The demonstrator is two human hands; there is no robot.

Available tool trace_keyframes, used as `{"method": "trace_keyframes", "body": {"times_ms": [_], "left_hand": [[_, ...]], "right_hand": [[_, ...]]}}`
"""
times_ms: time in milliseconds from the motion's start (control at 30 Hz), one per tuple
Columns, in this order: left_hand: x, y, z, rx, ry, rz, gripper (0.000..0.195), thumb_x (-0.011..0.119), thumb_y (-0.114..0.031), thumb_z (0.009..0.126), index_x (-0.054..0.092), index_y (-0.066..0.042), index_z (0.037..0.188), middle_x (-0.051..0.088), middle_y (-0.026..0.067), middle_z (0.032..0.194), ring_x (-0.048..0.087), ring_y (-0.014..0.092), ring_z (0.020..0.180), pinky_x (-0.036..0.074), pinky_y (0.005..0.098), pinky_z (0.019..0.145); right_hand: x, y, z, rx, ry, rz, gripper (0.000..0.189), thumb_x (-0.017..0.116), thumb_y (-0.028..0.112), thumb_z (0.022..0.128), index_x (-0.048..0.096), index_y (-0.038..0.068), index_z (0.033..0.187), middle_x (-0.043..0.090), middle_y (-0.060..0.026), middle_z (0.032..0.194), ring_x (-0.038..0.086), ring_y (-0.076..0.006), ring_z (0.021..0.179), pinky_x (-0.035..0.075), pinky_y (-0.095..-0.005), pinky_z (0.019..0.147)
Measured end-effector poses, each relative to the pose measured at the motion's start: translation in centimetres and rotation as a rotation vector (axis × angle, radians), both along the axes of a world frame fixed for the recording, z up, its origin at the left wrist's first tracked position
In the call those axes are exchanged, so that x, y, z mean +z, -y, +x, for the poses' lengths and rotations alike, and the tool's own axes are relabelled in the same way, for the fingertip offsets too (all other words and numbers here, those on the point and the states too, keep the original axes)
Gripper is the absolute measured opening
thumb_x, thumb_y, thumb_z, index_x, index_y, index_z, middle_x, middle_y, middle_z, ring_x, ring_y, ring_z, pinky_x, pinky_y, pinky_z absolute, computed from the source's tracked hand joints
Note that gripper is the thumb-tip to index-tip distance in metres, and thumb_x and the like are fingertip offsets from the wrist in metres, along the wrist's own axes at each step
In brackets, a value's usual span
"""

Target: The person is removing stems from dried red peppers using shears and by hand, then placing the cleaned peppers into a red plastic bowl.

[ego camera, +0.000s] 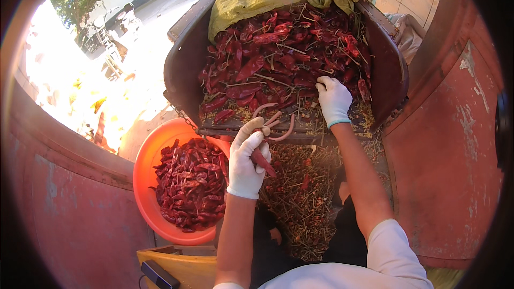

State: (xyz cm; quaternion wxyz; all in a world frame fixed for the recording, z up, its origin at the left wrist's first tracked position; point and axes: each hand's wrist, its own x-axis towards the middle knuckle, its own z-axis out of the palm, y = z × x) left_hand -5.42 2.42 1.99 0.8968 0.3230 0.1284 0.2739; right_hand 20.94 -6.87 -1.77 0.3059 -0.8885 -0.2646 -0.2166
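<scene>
My left hand [247, 160], in a white work glove with tan fingertips, is closed around a dried red chilli pepper [263, 162]. Several pinkish curved stalks [287, 130] stick out past its fingers; whether they belong to held peppers I cannot tell. Gloved in white with a teal cuff, my right hand [334, 98] reaches to the near edge of a heap of dried red chillies [281, 56]. Its fingers are bent down at the peppers, and any grip there is hidden. The heap lies in a dark metal cart bed [186, 68], with loose seeds [317, 130] along its front lip.
An orange plastic basin [144, 208] of chillies stands left of the cart. Stems and pepper scraps [301, 196] cover the ground between my legs. A yellow woven sack [245, 2] drapes the heap's back. Red metal panels [437, 160] flank both sides; a wooden stool-like piece [180, 267] sits lower left.
</scene>
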Motion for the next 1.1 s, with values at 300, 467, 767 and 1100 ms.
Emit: {"method": "trace_keyframes", "body": {"times_ms": [300, 467, 767, 1100], "left_hand": [[0.6, 0.6, 0.2, 0.031, -0.054, 0.08, 0.023, 0.055, -0.003, 0.096, 0.06, -0.001, 0.118, 0.068, 0.01, 0.102, 0.048, 0.009, 0.053, 0.034, 0.0207, 0.038], [0.5, 0.6, 0.5, 0.009, -0.109, 0.026, 0.022, 0.055, -0.005, 0.097, 0.061, -0.001, 0.118, 0.067, 0.0087, 0.099, 0.052, 0.009, 0.057, 0.035, 0.0202, 0.039], [0.0, 1.5, 1.5, 0.081, -0.319, 0.249, 0.043, 0.071, -0.029, 0.096, 0.064, -0.001, 0.128, 0.062, -0.0028, 0.091, 0.052, 0.004, 0.072, 0.042, 0.019, 0.062], [0.4, 0.7, 1.1, 0.103, -0.349, 0.391, 0.037, 0.074, -0.022, 0.093, 0.068, 0.004, 0.118, 0.068, 0.0016, 0.09, 0.06, 0.006, 0.076, 0.048, 0.0218, 0.067]], "right_hand": [[2.9, 3.4, -1.7, -0.026, -0.055, 0.07, 0.013, 0.069, 0.024, 0.086, 0.073, 0.011, 0.087, 0.073, -0.0118, 0.088, 0.069, -0.0344, 0.083, 0.054, -0.0445, 0.073], [5.8, 5.7, -4.2, 0.138, -0.703, 0.692, 0.014, 0.069, 0.013, 0.091, 0.072, 0.0, 0.095, 0.069, -0.0019, 0.079, 0.061, -0.0061, 0.064, 0.049, -0.0239, 0.055], [4.5, 5.0, -15.2, 0.506, -0.649, 0.553, 0.011, 0.071, 0.009, 0.092, 0.071, 0.0, 0.099, 0.07, -0.0045, 0.085, 0.067, -0.0111, 0.071, 0.052, -0.0249, 0.061], [4.0, 5.1, -15.5, 0.915, 0.168, -0.015, 0.011, 0.071, 0.007, 0.076, 0.066, 0.011, 0.086, 0.065, -0.0046, 0.085, 0.063, -0.0268, 0.072, 0.051, -0.0394, 0.065]]}}
